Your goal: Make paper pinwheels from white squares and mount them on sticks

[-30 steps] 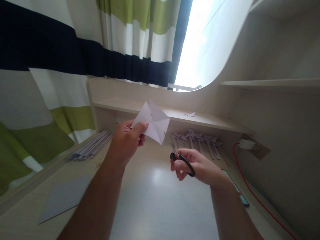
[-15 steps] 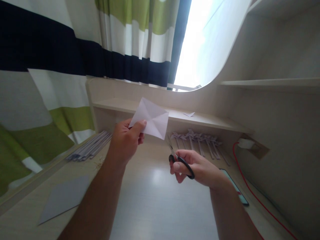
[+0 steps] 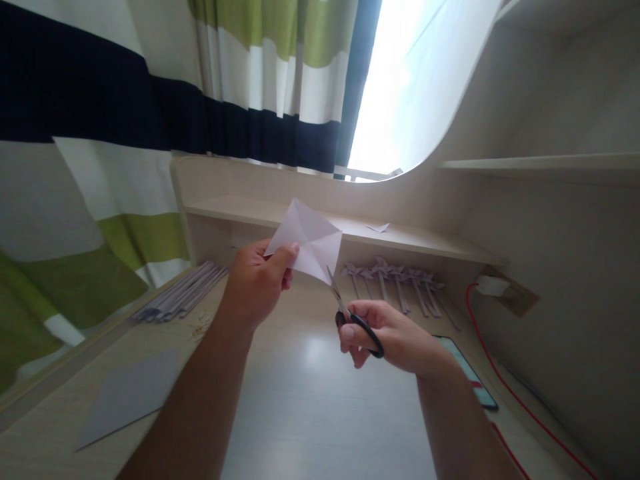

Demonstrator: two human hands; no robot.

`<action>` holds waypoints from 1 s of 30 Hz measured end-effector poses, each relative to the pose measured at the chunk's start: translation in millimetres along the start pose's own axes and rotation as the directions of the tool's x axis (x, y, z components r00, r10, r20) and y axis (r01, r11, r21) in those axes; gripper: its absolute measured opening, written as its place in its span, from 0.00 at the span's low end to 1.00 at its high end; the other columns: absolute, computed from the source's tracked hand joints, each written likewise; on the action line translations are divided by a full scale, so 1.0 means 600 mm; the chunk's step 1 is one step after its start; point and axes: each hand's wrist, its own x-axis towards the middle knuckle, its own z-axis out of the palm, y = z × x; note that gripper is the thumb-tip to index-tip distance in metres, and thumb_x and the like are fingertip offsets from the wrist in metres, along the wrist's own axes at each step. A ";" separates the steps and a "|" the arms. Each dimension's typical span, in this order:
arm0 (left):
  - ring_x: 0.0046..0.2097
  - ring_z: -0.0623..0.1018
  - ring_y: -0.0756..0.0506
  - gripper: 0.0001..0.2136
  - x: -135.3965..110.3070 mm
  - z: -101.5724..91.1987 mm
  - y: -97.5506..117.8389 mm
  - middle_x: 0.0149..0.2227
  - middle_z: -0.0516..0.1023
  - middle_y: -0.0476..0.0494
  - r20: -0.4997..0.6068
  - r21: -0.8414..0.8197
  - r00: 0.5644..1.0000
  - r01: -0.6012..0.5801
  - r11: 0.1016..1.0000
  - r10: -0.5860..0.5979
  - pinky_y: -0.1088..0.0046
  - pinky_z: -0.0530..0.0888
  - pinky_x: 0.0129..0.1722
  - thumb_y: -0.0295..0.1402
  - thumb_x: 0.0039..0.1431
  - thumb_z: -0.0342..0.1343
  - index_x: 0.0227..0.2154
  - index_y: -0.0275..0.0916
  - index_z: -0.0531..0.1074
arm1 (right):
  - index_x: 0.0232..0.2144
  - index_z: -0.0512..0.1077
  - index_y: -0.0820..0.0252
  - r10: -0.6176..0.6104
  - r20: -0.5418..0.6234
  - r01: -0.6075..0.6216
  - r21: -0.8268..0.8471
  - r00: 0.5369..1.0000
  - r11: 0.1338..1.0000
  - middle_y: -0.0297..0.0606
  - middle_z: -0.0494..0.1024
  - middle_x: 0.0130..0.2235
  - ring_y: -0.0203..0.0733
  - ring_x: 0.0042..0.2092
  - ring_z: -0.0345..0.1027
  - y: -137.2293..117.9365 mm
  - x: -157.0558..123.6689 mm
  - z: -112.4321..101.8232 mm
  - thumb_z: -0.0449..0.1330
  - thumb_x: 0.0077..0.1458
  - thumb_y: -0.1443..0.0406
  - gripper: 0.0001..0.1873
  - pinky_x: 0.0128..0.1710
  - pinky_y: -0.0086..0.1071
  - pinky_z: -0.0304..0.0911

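Observation:
My left hand (image 3: 264,280) pinches a square of white paper (image 3: 311,235) by its left corner, thumb on top. Creases cross the square diagonally and meet at its middle. In my right hand (image 3: 373,331) is a pair of scissors (image 3: 338,298) with black handles, thumb and fingers in the loops. Its blades point up and away from me. They meet the paper's lower right corner, one blade tip lying over the sheet. How far the blades are apart is hard to make out.
Rolled paper sticks (image 3: 183,293) lie at the left, near small light-coloured bits (image 3: 201,327) and a stack of paper (image 3: 131,393). Several paper pinwheels (image 3: 395,277) rest under the shelf (image 3: 425,248), which bears a folded scrap (image 3: 379,228). A phone (image 3: 470,373) and red cable (image 3: 493,363) are at the right.
The paper has shifted slightly right and down with my left hand. The scissors have moved slightly left, so their blades now meet the paper's corner instead of standing beside it.

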 end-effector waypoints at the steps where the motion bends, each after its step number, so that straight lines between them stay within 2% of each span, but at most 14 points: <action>1: 0.19 0.67 0.51 0.15 0.000 0.001 0.001 0.16 0.68 0.52 0.002 0.003 1.000 0.001 1.000 -0.001 0.77 0.63 0.18 0.37 0.59 0.60 0.19 0.39 0.68 | 0.33 0.75 0.65 0.001 -0.004 -0.001 -0.003 1.000 1.000 0.36 0.78 0.29 0.31 0.26 0.71 0.000 0.000 0.000 0.72 0.52 0.46 0.27 0.25 0.24 0.63; 13: 0.19 0.66 0.52 0.15 0.000 0.004 0.000 0.17 0.67 0.52 0.029 -0.012 0.999 0.017 1.000 -0.017 0.77 0.63 0.18 0.37 0.58 0.59 0.19 0.39 0.67 | 0.31 0.75 0.64 -0.003 -0.026 0.002 -0.024 1.000 1.000 0.36 0.78 0.28 0.32 0.26 0.70 0.001 0.000 0.000 0.72 0.54 0.50 0.23 0.25 0.25 0.60; 22: 0.19 0.66 0.52 0.15 0.004 0.002 -0.005 0.16 0.67 0.52 0.036 0.007 0.999 0.019 1.000 -0.020 0.77 0.62 0.18 0.38 0.57 0.60 0.19 0.39 0.67 | 0.28 0.73 0.63 0.002 -0.065 -0.002 -0.010 0.998 1.000 0.34 0.77 0.26 0.33 0.24 0.70 -0.006 -0.002 0.006 0.73 0.52 0.50 0.23 0.24 0.26 0.63; 30: 0.19 0.66 0.52 0.14 0.006 0.004 -0.004 0.16 0.67 0.52 0.033 -0.002 0.999 0.033 0.999 -0.033 0.77 0.63 0.18 0.39 0.56 0.60 0.19 0.39 0.67 | 0.26 0.72 0.62 0.006 -0.115 -0.006 0.000 0.993 1.000 0.33 0.77 0.23 0.30 0.20 0.65 -0.002 -0.002 0.006 0.74 0.50 0.52 0.22 0.19 0.22 0.57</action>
